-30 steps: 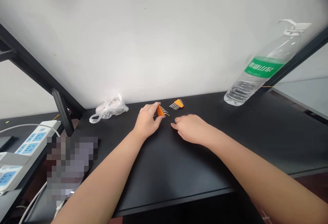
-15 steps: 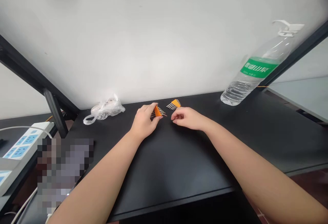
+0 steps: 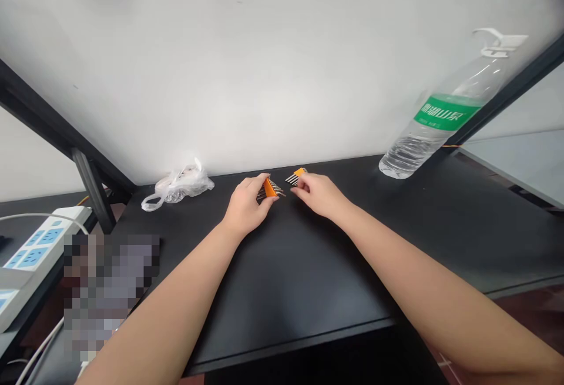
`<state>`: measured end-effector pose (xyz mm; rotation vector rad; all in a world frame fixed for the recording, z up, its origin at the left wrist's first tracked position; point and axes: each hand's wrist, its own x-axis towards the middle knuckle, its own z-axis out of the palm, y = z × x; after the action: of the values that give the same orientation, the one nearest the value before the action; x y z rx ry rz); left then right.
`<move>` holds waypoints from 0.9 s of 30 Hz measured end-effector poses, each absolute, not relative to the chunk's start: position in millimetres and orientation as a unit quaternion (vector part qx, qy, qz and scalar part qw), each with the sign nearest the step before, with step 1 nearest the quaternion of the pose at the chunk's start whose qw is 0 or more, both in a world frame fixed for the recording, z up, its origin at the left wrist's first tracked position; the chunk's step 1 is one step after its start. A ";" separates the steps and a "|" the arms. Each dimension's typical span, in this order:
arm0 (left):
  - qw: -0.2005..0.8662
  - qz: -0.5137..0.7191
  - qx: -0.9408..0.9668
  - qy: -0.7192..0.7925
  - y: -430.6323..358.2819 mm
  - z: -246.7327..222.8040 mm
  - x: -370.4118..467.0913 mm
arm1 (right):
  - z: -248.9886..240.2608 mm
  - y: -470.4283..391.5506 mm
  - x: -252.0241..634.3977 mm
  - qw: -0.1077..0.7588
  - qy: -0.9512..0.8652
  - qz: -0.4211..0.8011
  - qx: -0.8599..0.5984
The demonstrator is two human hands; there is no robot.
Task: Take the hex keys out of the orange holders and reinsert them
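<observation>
My left hand (image 3: 247,207) grips an orange hex key holder (image 3: 269,188) between thumb and fingers, holding it upright just above or on the black tabletop (image 3: 282,279). Several metal keys poke out of its right side, and their other ends show partly near my fingers. To the right, a second orange holder (image 3: 300,171) lies near the wall, its metal keys (image 3: 291,179) pointing left. My right hand (image 3: 321,193) is closed in a pinch right at this second holder, covering its near side. Whether the fingertips hold a key cannot be made out.
Left of my hands lies a clear plastic bag (image 3: 183,185) by the wall. A large water bottle (image 3: 440,114) with a green label stands at the back right. At the far left are a white power strip (image 3: 39,241), cables and a pixelated patch. Black frame bars flank the tabletop.
My right hand has shifted slightly up toward the second holder, and its fingers now overlap the holder's near side. The left hand keeps its grip on the first holder.
</observation>
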<state>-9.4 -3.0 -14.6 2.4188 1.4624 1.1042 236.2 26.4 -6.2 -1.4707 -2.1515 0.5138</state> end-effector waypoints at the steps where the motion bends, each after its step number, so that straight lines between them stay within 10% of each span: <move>1: 0.055 0.363 0.795 0.482 -3.2 -14.4 -9.3 | -6.0 27.0 237.4 0.259 -0.779 0.185 -0.541; 27: 0.071 0.310 0.819 0.477 -3.6 -16.8 -9.3 | -7.1 30.2 252.9 0.361 -0.591 0.583 -0.424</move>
<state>-9.3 -3.6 -16.8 2.4642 1.4338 0.9324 252.9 30.2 -7.1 -1.0928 -1.5242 1.5032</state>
